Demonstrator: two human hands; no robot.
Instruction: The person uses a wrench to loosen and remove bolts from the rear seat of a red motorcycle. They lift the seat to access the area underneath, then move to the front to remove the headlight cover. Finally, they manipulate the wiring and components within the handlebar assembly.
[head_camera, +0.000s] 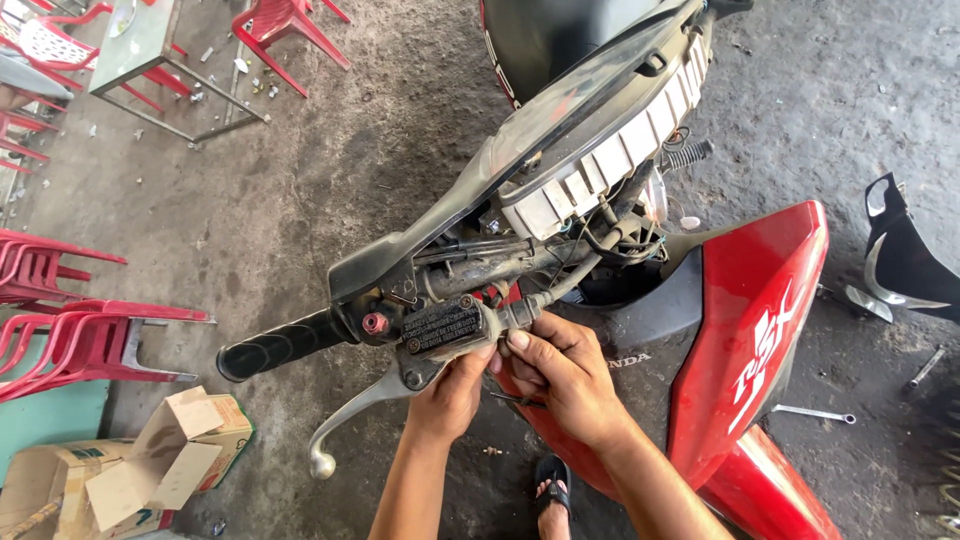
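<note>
Two bare hands at work on a red motorcycle's handlebar: left hand (450, 395) gripping brake master cylinder (446, 327) from six o'clock, right hand (560, 372) pinching hose fitting (524, 312) at three o'clock; brake lever (355, 420) hanging toward seven.

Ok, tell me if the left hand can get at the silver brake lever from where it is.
Probably yes. The left hand is at the underside of the grey brake fluid reservoir, and the silver brake lever hangs just beside it with nothing between them. The right hand sits on the other side, out of the way.
</note>
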